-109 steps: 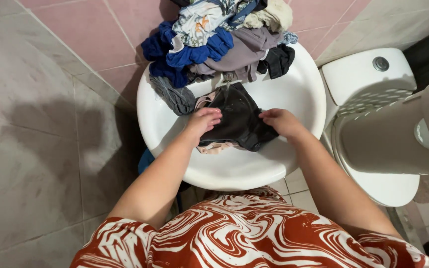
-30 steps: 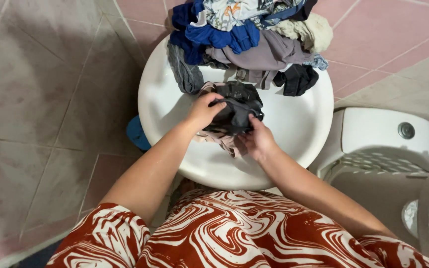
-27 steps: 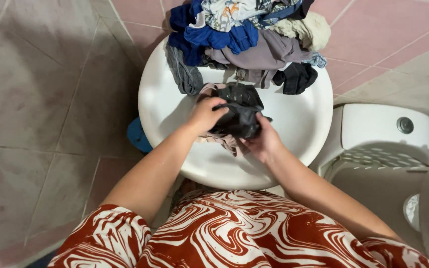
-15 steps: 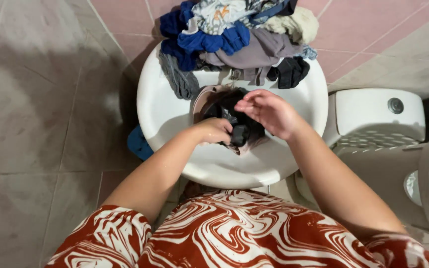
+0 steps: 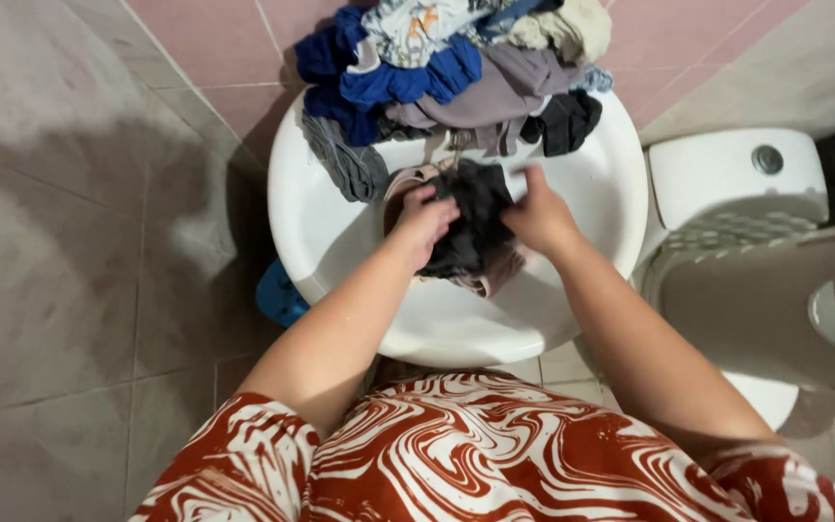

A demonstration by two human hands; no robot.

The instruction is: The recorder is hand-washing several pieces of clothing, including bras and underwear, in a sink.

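The head camera looks straight down at a person standing over a round white basin [image 5: 572, 280] that fills the upper middle of the frame. Both bare forearms reach up from the bottom of the picture into the basin.

The left hand [image 5: 424, 220], left of centre, is closed around one side of a dark grey garment [image 5: 471, 217], fingers curled into the cloth. The right hand [image 5: 538, 215], just right of centre, grips the opposite side of that garment, its fingers bent over the fabric. The two hands sit close together with the bunched garment between them, just above the middle of the frame. A pale pink cloth [image 5: 495, 278] lies under the dark one and peeks out below it.

Along the upper rim of the basin, at the top centre, sits a heap of clothes [image 5: 437, 68] in blue, grey, cream, black and a printed pattern.

At the right edge stand a white toilet cistern [image 5: 727, 174] and a pale plastic laundry basket [image 5: 765, 309]. Grey and pink tiles [image 5: 70, 242] cover the left side. A red and white swirl-patterned dress [image 5: 475, 454] fills the bottom of the frame.
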